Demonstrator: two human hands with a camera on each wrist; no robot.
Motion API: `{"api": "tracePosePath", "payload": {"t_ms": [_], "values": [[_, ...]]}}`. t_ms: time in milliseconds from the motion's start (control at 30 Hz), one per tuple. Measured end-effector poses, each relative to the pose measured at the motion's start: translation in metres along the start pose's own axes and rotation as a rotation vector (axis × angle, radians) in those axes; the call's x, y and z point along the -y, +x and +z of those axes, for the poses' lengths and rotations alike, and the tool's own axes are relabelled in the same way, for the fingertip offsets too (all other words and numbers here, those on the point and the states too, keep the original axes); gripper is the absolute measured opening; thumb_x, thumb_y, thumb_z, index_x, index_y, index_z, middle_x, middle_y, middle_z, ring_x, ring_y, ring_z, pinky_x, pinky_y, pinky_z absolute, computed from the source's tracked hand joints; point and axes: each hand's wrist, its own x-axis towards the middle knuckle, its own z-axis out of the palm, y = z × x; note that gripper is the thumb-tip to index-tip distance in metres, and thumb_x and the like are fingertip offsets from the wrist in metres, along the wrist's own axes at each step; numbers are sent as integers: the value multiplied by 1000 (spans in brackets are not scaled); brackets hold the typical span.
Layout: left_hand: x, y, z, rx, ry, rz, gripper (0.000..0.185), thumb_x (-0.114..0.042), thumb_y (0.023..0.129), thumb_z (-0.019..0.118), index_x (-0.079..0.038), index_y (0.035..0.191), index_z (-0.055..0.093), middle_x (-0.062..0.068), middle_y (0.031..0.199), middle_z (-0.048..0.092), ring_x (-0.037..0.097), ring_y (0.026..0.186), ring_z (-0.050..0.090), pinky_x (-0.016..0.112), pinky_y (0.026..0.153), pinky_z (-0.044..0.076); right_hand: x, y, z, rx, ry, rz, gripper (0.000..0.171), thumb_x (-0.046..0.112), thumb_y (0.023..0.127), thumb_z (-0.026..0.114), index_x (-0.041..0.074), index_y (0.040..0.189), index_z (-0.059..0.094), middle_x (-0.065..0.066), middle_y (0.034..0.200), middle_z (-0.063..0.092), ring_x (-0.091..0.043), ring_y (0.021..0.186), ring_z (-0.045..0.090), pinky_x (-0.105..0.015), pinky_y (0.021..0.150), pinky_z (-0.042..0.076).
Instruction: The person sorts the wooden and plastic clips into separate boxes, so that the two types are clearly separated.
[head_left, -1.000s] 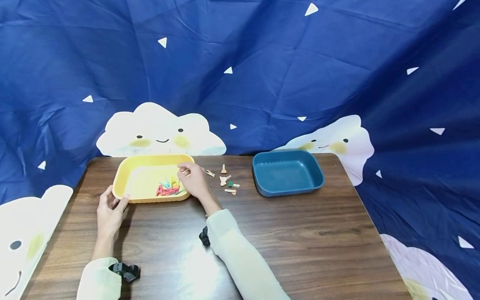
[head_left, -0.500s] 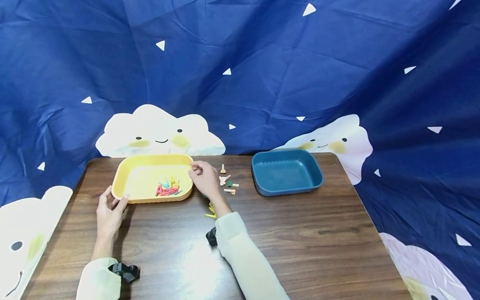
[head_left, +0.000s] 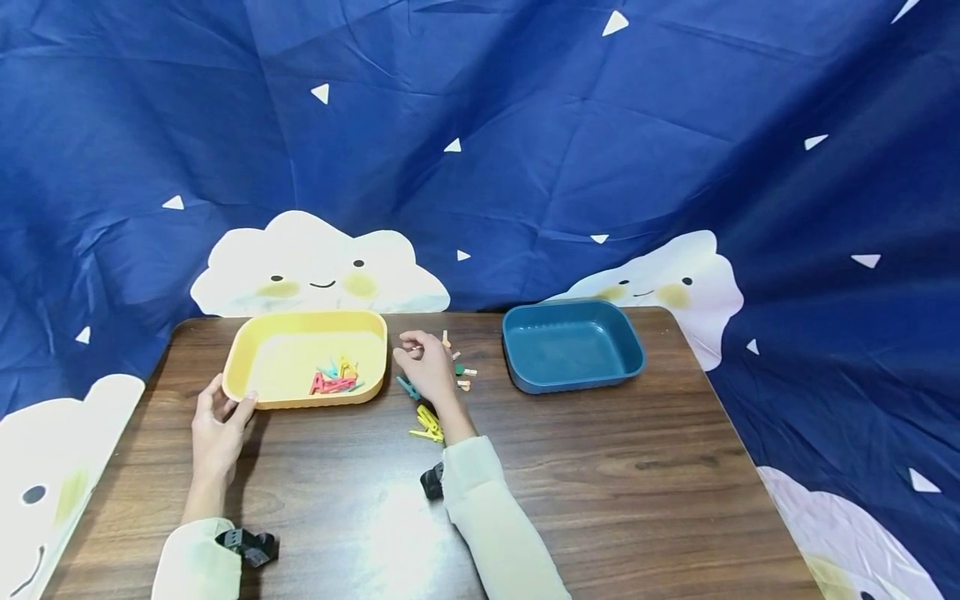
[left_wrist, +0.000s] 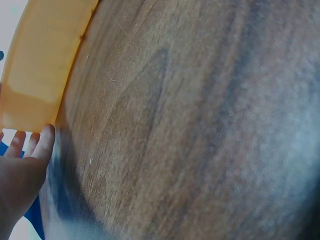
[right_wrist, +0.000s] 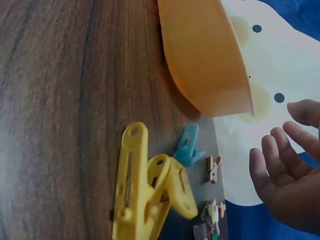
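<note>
My left hand (head_left: 217,437) holds the near left corner of a yellow tray (head_left: 300,402), thumb at the rim and fingers against the outer wall. In the left wrist view, its fingertips meet the tray's wall (left_wrist: 37,107). Inside the tray lies a small pile of red, yellow and blue clothespins (head_left: 336,379). Just right of the tray, my right hand (head_left: 427,367) hovers over the table with loosely bent fingers and nothing visible between them. Below it lie a blue clothespin (right_wrist: 187,146) and several yellow clothespins (right_wrist: 134,185).
Small wooden clothespins with decorations (head_left: 465,372) lie right of my right hand, partly hidden by it. Farther right stands a deep blue tray (head_left: 573,385) near the table's back edge. A blue cloth (head_left: 510,150) with clouds hangs behind the wooden table (head_left: 600,483).
My right hand has moved out from over the yellow tray to the right, above the table. Yellow and blue clothespins its arm had covered now show. The left hand stays at the tray's corner.
</note>
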Motion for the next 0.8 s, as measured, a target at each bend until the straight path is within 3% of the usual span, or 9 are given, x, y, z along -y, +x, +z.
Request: {"api": "tracePosePath", "payload": {"t_ms": [367,800], "values": [[0,0,1,-4,-18,-3,73,-8,98,66,-12,160,27,14,152,37,20,135,42,5,83,47,-14,-5,-2,9,4,37,34,16,92,74,1,122,69,-14,112,71,-19,93,68,-30,84,56],[1,0,0,-2,-7,3,74,-9,98,65,-13,160,26,16,153,37,21,136,42,5,85,47,-24,-11,0,38,-7,117,40,16,91,77,5,128,68,-13,119,69,-24,101,68,-36,88,56]]}}
